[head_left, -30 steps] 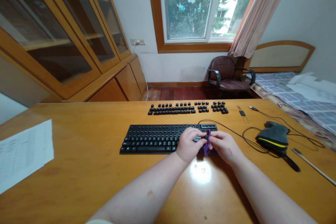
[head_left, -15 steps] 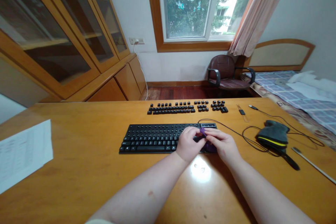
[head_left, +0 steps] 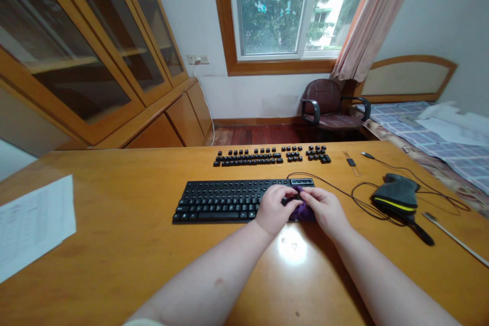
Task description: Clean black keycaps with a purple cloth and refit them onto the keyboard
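A black keyboard (head_left: 217, 204) lies on the wooden desk, and both my hands are over its right end. Between them is a crumpled purple cloth (head_left: 303, 212), partly resting on the number-pad side. My left hand (head_left: 275, 207) is closed, thumb and fingers pinching the cloth's left part. From the other side, my right hand (head_left: 324, 210) grips the cloth's upper edge with its fingertips. Whether something small sits inside the cloth is hidden by my fingers. Behind the keyboard, several loose black keycaps (head_left: 252, 159) are set out in rows.
To the right lie a keycap puller (head_left: 350, 162), a grey brush with a yellow stripe (head_left: 395, 198), the keyboard's cable (head_left: 355, 194) with its USB plug, and a thin white stick-like tool (head_left: 454, 237). Paper sheets (head_left: 38, 224) are at the left. A chair (head_left: 328, 104) stands beyond the desk.
My fingers have shifted a little on the purple cloth, and more of it now shows bunched below my hands. The keyboard and keycaps stay in place; the view moved slightly.
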The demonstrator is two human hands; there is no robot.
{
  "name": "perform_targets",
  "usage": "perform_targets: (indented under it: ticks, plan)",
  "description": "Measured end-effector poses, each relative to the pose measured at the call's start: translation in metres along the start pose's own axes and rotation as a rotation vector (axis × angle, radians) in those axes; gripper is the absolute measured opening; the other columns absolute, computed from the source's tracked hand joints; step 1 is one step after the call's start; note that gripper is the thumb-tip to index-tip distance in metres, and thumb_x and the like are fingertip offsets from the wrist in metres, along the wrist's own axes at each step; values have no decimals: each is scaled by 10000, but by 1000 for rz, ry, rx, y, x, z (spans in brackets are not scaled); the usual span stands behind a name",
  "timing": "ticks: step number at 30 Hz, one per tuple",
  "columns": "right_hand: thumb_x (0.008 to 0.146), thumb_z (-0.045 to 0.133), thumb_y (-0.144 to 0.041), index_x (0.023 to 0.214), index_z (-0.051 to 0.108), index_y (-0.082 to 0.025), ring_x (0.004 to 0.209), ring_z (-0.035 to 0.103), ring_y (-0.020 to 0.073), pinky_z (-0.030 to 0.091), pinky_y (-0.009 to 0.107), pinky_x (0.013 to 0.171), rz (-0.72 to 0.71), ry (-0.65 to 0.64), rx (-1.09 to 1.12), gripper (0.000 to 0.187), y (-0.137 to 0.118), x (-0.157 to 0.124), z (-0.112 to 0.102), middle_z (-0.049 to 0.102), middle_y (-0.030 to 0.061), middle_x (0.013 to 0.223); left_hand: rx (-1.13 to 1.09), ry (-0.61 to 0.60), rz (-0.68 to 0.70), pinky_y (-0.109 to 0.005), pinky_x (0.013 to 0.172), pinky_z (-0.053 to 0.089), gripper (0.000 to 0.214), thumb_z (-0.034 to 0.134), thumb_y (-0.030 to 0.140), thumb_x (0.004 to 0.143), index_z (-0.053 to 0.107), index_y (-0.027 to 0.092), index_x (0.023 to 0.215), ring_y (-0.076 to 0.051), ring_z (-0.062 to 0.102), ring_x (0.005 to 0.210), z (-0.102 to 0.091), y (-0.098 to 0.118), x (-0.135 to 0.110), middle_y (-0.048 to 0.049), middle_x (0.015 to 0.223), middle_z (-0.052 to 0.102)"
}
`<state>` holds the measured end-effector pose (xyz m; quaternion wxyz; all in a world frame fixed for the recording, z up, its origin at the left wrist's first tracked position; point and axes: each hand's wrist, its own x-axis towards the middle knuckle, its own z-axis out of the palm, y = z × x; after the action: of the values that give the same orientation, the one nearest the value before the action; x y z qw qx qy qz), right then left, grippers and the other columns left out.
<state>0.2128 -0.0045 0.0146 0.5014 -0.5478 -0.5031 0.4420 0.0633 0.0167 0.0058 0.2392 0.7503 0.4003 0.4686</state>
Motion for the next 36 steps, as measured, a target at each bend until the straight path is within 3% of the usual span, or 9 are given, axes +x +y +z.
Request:
perform_targets:
  ticks: [3, 7, 13, 18, 27, 30, 36]
  plan:
    - [683, 663, -383, 949, 715, -197, 653, 591, 170, 467, 288, 616, -4, -32, -26, 328, -1, -2, 1, 702, 42, 788, -9, 8, -41, -296, 722, 498, 89, 668, 178, 696, 634, 179, 778, -157, 590, 751, -1, 1, 1, -22, 765, 641]
    - [735, 602, -434, 975, 705, -166, 529, 499, 127, 404, 246, 503, -16, -6, 50, 374, -4, -5, 1, 610, 10, 573, -49, 30, -118, -284, 716, 498, 116, 691, 168, 670, 635, 168, 771, -148, 589, 734, -1, 1, 3, -17, 764, 637]
    - [699, 649, -427, 1056, 653, -131, 441, 461, 96, 350, 217, 423, 143, -60, 236, 463, -2, 0, 1, 604, 13, 555, -109, 44, -160, -286, 719, 505, 130, 679, 147, 669, 645, 174, 792, -145, 594, 727, -2, 3, 5, -12, 767, 646]
    - [637, 726, -357, 952, 676, -129, 468, 494, 98, 367, 209, 433, 201, -75, 314, 392, 7, 3, -1, 604, 12, 570, -98, 46, -90, -282, 710, 509, 114, 660, 129, 680, 640, 171, 784, -145, 597, 734, -3, 4, 4, -19, 772, 644]
    - [554, 781, -333, 806, 697, -165, 566, 571, 125, 467, 269, 593, 150, -89, 193, 314, 0, 1, -1, 681, 23, 695, 38, 22, 209, -354, 857, 497, 61, 600, 159, 756, 631, 181, 805, -167, 595, 811, 1, -6, 0, -37, 802, 674]
    - [544, 782, -335, 800, 696, -163, 607, 591, 143, 475, 280, 622, 149, -102, 172, 320, -4, 0, 0, 685, 29, 711, 46, 0, 236, -377, 903, 483, 75, 571, 149, 770, 622, 188, 810, -162, 593, 790, 1, -8, 0, -30, 799, 669]
    - [532, 780, -355, 660, 618, -158, 439, 466, 90, 388, 227, 463, 123, -31, 79, 286, -7, -3, 5, 567, -32, 507, 88, -35, 193, -402, 951, 452, 154, 576, 92, 717, 611, 178, 840, -172, 583, 797, 2, -5, -2, -31, 797, 658]
